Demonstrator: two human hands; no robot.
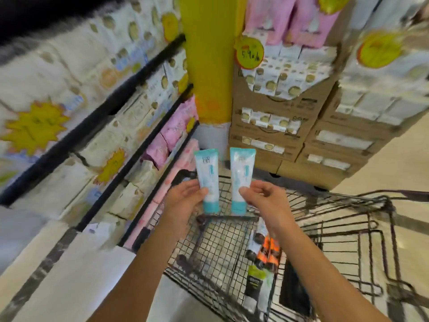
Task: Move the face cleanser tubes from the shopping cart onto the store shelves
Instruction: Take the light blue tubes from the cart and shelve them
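While each hand, left hand (185, 196) and right hand (262, 196), pinches one face cleanser tube (207, 180) upright above the shopping cart (348, 228), keep caps down and carry both level to the store shelves (130, 126).

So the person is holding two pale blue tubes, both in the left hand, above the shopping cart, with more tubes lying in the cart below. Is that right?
Not quite. The head view shows one pale blue tube in each hand: the left hand holds the left tube and the right hand holds the right tube. The rest stands: both are above the shopping cart, and more tubes lie in it.
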